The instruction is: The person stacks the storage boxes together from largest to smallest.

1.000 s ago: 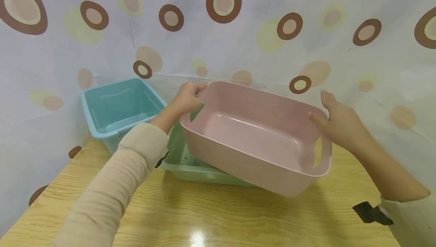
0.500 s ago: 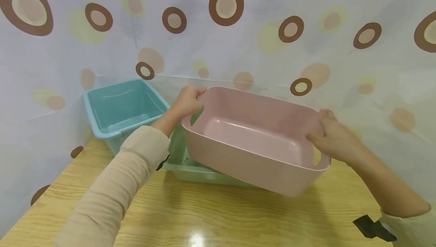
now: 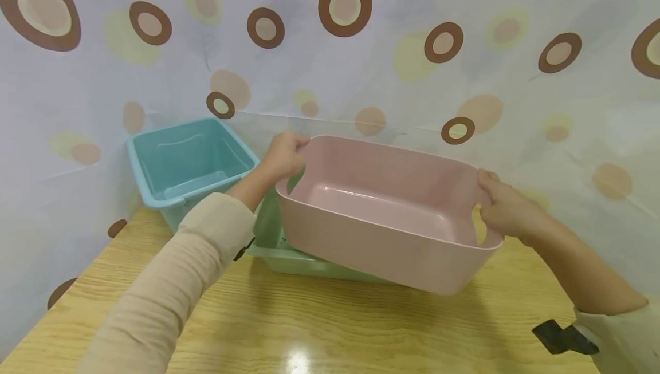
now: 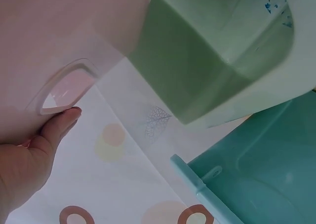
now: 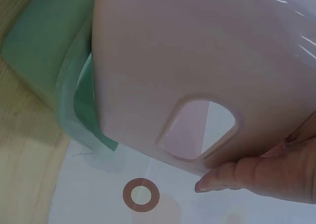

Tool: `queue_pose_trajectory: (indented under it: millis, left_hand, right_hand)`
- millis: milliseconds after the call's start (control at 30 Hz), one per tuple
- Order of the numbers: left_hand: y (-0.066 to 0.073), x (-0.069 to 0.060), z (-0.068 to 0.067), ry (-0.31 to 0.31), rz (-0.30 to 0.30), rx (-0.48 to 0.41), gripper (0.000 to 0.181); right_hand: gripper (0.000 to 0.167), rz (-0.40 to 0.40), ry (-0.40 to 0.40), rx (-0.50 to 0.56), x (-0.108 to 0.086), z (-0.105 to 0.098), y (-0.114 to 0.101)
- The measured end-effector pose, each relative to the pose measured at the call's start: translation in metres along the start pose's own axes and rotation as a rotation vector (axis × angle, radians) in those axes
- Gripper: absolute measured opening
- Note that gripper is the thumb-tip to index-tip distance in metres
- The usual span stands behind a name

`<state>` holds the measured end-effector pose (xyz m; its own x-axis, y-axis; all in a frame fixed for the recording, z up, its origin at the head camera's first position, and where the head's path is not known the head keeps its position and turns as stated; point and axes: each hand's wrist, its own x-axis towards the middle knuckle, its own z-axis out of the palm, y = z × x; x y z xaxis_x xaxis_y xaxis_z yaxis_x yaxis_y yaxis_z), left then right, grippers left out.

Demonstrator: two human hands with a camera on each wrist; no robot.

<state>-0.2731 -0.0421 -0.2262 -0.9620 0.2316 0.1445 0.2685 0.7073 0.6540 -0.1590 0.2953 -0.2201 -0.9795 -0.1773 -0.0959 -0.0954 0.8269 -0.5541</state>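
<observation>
A pink basin (image 3: 381,208) with a cut-out handle at each end is held tilted, its right end lower, over a green basin (image 3: 314,265). My left hand (image 3: 285,156) grips its left rim by the handle hole; the left wrist view shows that hand (image 4: 34,160) with a finger along the rim beside the hole. At the right rim, my right hand (image 3: 507,205) pinches the edge next to the other hole. In the right wrist view the fingers of this hand (image 5: 266,177) lie along the rim, partly out of frame. The pink basin hides much of the green one.
A light blue basin (image 3: 196,162) stands at the back left, close beside the green one. Behind the wooden table (image 3: 289,322) hangs a white sheet (image 3: 309,65) with brown rings and pale dots.
My right hand has moved down onto the right rim and closed on it, where its thumb and fingers were spread before. The pink basin's left end has lowered slightly.
</observation>
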Motion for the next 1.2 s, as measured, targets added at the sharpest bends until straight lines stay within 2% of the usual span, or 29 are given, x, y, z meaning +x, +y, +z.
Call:
queue_pose_trajectory:
  millis: [300,500,633,800,1000,1200]
  left_hand:
    - [0.001,-0.006,-0.003,0.012,-0.009,0.011,0.058]
    - [0.003,-0.008,-0.009,0.02,0.006,0.041,0.059]
    - [0.002,-0.009,-0.014,0.04,0.02,0.09,0.064]
    - [0.0,-0.01,-0.019,0.035,0.041,0.198,0.066]
    - [-0.006,-0.01,-0.022,-0.01,0.036,0.397,0.06]
    - [-0.011,-0.011,-0.022,-0.05,0.06,0.629,0.063]
  right_hand:
    - [0.062,0.008,-0.026,0.033,0.011,-0.008,0.007]
    - [0.058,-0.049,-0.024,0.009,0.022,-0.014,0.008]
    - [0.064,-0.091,-0.022,-0.026,0.032,-0.019,0.004]
    - [0.073,-0.123,0.009,-0.085,0.041,-0.024,0.002]
    - [0.079,-0.255,0.023,-0.157,0.055,-0.017,0.005]
    - [0.078,-0.245,0.012,-0.233,0.066,-0.009,0.006]
